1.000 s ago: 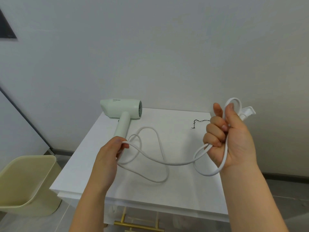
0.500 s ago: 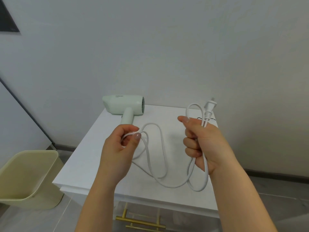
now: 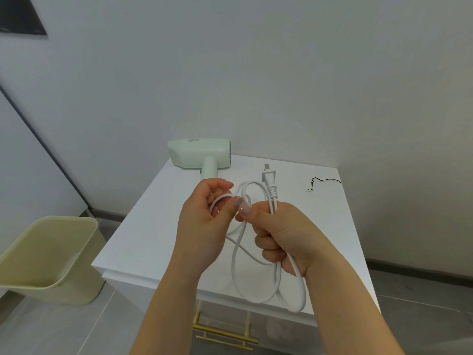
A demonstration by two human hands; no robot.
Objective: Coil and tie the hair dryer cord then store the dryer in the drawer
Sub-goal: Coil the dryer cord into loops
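Wall [image 3: 256, 73], pale and plain, fills the frame from 9 through 12 to 3 o'clock. Under it stands a white cabinet [image 3: 158, 226], its top running from centre toward 5 o'clock. A beige bin [image 3: 51, 254] sits on the floor at 8 o'clock, just beside the cabinet. The left hand [image 3: 202, 224] and right hand [image 3: 279, 234] meet above the top. The pale green dryer [image 3: 199, 153] lies on the top at 12 o'clock from the left hand, by the back edge. Its white cord [image 3: 233, 267] is gathered in loops: the right fingers curl tight round the bundle, the left thumb and forefinger pinch one loop, and the slack hangs toward 6 o'clock. A gold handle [image 3: 225, 331] shows on the cabinet front at 6 o'clock. The plug [image 3: 269, 180] sticks up from the right fist at 12 o'clock. A thin black tie [image 3: 325, 179] lies on the top at 2 o'clock, well apart from the hands.
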